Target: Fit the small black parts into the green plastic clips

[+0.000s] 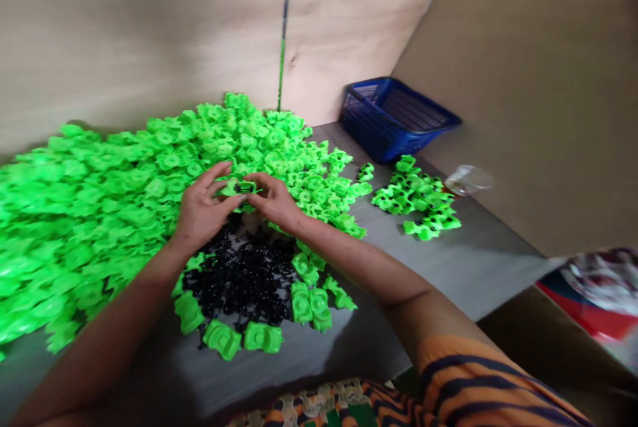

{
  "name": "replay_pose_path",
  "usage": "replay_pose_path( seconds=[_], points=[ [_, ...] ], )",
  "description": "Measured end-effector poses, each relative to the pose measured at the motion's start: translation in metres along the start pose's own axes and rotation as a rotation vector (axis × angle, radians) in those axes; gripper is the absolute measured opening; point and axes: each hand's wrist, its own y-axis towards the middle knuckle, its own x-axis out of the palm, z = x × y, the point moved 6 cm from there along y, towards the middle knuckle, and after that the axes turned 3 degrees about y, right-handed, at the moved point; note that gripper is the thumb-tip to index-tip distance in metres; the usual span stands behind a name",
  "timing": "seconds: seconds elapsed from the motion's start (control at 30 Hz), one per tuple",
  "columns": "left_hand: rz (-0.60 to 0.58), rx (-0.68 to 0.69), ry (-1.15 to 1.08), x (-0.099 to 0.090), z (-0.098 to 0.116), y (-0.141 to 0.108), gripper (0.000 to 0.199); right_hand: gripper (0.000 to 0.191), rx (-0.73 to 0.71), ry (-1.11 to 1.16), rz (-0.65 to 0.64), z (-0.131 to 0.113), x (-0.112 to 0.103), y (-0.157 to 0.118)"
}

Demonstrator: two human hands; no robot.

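Observation:
A green plastic piece (230, 188) with a black part on it is held between both hands, above the near edge of a large heap of green pieces (124, 181). My left hand (207, 206) pinches its left side between thumb and fingers. On its right side, my right hand (272, 198) grips it with thumb and forefinger. Below the hands lies a pile of small black parts (244, 274), ringed in front by several loose green pieces (263, 337).
A blue basket (393, 118) stands at the back right by the wall. Near it are a group of green pieces with black parts (416, 198) and a clear plastic cup (468, 180). A thin green-and-black stick (282, 55) rises behind the heap.

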Motion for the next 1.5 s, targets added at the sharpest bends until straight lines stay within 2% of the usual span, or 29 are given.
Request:
replay_pose_path(
  seconds=[0.13,0.3,0.5,0.63,0.73,0.8,0.9,1.07,1.13,1.23,1.3,1.4,1.5],
  points=[
    [0.07,0.092,0.111,-0.008,0.007,-0.002,0.058,0.026,0.046,0.016,-0.066,-0.006,0.005,-0.003],
    [0.131,0.275,0.309,-0.01,0.014,-0.005,0.032,0.033,0.213,0.253,-0.251,-0.005,0.017,-0.01],
    [0.17,0.469,0.396,-0.002,0.028,-0.017,0.021,0.055,0.24,0.506,-0.274,-0.011,0.024,-0.017],
    [0.14,0.598,0.564,0.006,0.03,-0.023,0.028,0.064,0.256,0.44,-0.259,-0.011,0.025,-0.022],
    [0.152,0.63,0.637,0.006,0.028,-0.024,0.038,0.067,0.244,0.374,-0.266,-0.013,0.022,-0.023],
    [0.146,0.624,0.611,0.004,0.029,-0.025,0.04,0.061,0.187,0.316,-0.239,-0.019,0.016,-0.021],
    [0.122,0.623,0.531,0.002,0.037,-0.027,0.042,0.044,0.029,0.185,-0.161,-0.037,-0.001,-0.013],
    [0.026,0.65,0.569,0.003,0.049,-0.026,0.027,0.024,-0.131,-0.134,-0.032,-0.056,-0.044,0.009],
    [-0.01,0.637,0.567,0.006,0.046,-0.023,0.021,0.02,-0.22,-0.309,0.053,-0.06,-0.07,0.014],
    [-0.04,0.655,0.531,0.008,0.042,-0.022,0.017,0.028,-0.295,-0.657,0.17,-0.062,-0.12,0.005],
    [-0.027,0.702,0.528,0.008,0.042,-0.023,0.016,0.033,-0.222,-0.97,0.238,-0.061,-0.162,-0.01],
    [-0.003,0.797,0.572,0.008,0.044,-0.025,0.018,0.036,0.064,-1.422,0.355,-0.058,-0.234,-0.039],
    [-0.008,0.851,0.613,0.01,0.045,-0.026,0.019,0.044,0.308,-1.667,0.357,-0.057,-0.285,-0.061]
  ],
)
